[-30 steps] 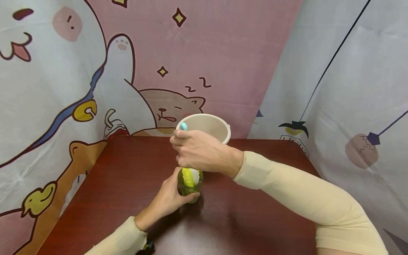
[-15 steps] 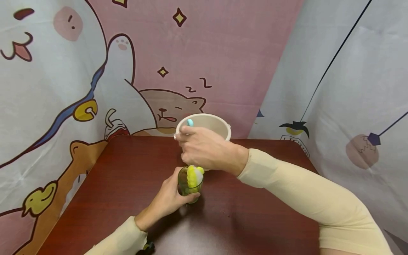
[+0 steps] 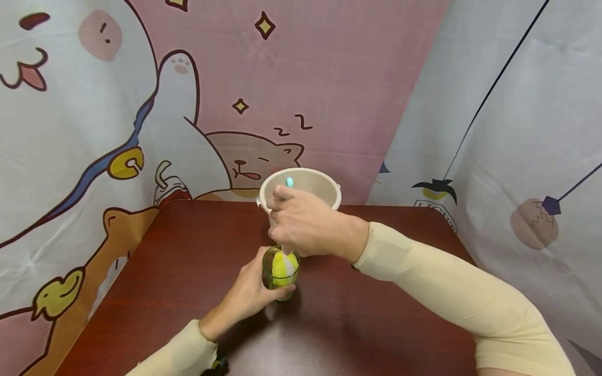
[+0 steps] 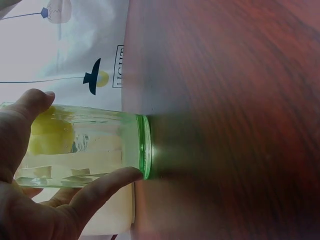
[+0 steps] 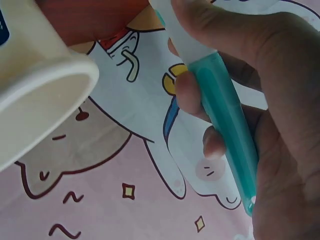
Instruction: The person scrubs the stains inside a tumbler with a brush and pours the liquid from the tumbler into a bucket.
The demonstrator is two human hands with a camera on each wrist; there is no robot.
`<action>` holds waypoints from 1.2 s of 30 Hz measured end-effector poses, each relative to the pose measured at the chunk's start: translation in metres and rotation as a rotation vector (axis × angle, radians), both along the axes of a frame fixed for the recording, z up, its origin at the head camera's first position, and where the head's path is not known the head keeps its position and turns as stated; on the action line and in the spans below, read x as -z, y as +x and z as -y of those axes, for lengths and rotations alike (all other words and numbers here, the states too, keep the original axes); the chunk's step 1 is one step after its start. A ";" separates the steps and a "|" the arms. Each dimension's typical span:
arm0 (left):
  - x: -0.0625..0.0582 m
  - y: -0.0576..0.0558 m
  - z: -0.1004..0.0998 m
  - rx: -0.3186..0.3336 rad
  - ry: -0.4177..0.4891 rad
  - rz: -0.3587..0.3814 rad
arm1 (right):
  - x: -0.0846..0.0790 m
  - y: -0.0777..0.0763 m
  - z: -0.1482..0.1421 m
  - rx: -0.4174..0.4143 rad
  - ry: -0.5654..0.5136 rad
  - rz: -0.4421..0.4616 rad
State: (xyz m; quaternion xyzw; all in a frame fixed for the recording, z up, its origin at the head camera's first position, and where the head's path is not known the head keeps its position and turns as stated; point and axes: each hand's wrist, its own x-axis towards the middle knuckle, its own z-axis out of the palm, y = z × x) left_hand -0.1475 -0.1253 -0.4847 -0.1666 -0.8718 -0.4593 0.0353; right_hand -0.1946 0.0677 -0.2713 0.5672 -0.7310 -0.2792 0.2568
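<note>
My left hand (image 3: 251,290) grips a green-tinted drinking glass (image 4: 105,165) around its side, the thumb low near the base. Inside the glass sits the yellow and white sponge head (image 3: 284,265) of a cup brush; its yellow part shows through the wall in the left wrist view. My right hand (image 3: 310,224), above the glass, holds the brush by its white and teal handle (image 5: 222,115), fingers curled round it. The handle's end points up past the index finger. In the head view this hand covers most of the handle.
A cream bucket (image 3: 324,183) stands just behind my right hand. The dark red-brown table (image 3: 188,245) runs to printed cloth walls (image 3: 352,68) at the back and sides. A small dark object (image 3: 218,364) lies partly hidden beside my left sleeve.
The handle's end has shifted rightward with my right hand. The sponge head tilted up at the glass's rim half a second ago and now sits lower inside. My left hand stays still.
</note>
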 end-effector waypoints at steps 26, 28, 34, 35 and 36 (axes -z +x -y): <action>0.001 -0.003 0.000 -0.021 -0.044 -0.001 | 0.025 -0.008 0.000 -0.073 -0.102 -0.147; 0.001 -0.003 0.000 -0.023 -0.046 -0.005 | 0.024 -0.009 0.001 -0.057 -0.089 -0.145; 0.001 -0.002 -0.001 -0.022 -0.050 -0.015 | 0.025 -0.013 -0.001 -0.019 -0.088 -0.099; 0.000 -0.002 -0.001 -0.020 -0.049 -0.016 | 0.026 -0.013 -0.001 -0.016 -0.092 -0.091; 0.000 -0.002 -0.001 -0.019 -0.047 -0.017 | 0.026 -0.014 -0.002 -0.014 -0.097 -0.086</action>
